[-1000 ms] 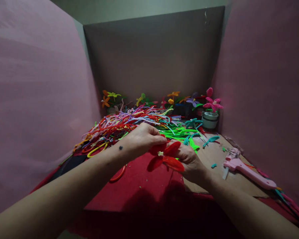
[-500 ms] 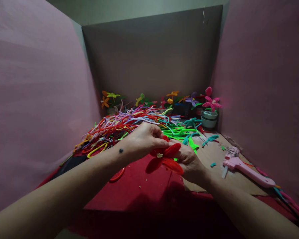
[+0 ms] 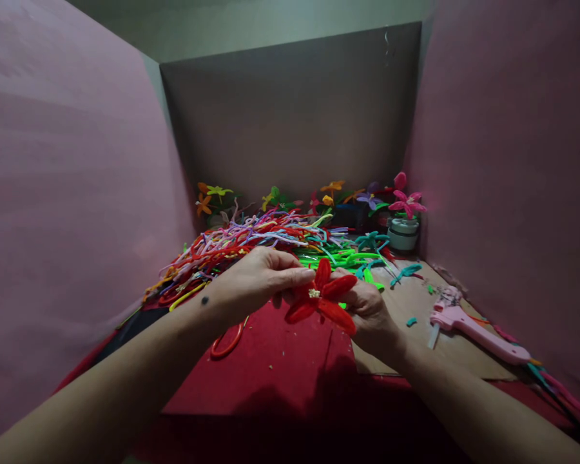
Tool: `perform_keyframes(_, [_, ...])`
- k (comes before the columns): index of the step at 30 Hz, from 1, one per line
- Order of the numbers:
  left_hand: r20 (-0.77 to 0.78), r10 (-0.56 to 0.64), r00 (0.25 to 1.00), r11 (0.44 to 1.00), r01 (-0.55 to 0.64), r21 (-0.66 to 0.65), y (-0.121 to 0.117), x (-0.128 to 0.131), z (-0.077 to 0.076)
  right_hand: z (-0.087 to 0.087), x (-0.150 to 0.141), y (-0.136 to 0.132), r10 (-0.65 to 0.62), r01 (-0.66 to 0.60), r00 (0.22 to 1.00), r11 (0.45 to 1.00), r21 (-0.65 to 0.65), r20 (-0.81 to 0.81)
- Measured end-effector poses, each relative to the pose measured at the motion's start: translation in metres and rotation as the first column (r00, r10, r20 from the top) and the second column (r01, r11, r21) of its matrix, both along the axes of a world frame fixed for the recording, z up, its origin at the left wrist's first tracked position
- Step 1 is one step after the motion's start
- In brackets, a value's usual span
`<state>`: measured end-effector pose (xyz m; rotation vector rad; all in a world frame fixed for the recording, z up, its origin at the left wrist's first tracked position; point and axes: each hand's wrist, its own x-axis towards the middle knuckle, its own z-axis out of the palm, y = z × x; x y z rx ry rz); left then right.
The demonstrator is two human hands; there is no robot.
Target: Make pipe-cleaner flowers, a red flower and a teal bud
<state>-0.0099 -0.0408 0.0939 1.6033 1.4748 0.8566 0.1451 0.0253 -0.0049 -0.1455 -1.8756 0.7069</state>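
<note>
A red pipe-cleaner flower (image 3: 336,288) with long petals and a pale yellow centre is held up between my two hands, above the red tabletop (image 3: 265,386). My left hand (image 3: 265,277) is closed, its thumb and forefinger pinching a petal on the flower's left side. Behind the petals, my right hand (image 3: 370,312) is closed around the flower from the right; its fingertips and the stem are mostly hidden. Beneath my left wrist lies a red looped handle (image 3: 227,345), seemingly of scissors.
A heap of colourful pipe cleaners (image 3: 251,235) spreads behind my hands. A pink glue gun (image 3: 478,332) lies on the cardboard (image 3: 391,351) at right, near teal pieces (image 3: 406,274). Finished flowers, one in a grey-green pot (image 3: 403,235), line the back. Pink walls (image 3: 67,180) flank the table.
My left hand has moved a little left and its pinch has shifted along the petal. The flower has tilted to face me, so its upper petal now stands in plain view.
</note>
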Motion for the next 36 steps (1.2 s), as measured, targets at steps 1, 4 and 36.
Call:
perform_keyframes(1, [0.076, 0.005, 0.997, 1.000, -0.003, -0.022, 0.000, -0.001, -0.003, -0.001, 0.000, 0.000, -0.017, 0.017, 1.000, 1.000, -0.004, -0.002])
perform_keyframes(4, [0.328, 0.060, 0.943, 0.995, -0.032, -0.090, 0.004, -0.002, -0.016, -0.003, 0.001, -0.001, -0.031, 0.031, 0.999, 0.999, -0.015, -0.014])
perform_keyframes(36, [0.035, 0.014, 0.999, 0.993, -0.018, 0.113, 0.007, -0.005, -0.012, -0.005, 0.000, 0.000, -0.026, 0.017, 0.998, 0.986, -0.165, -0.054])
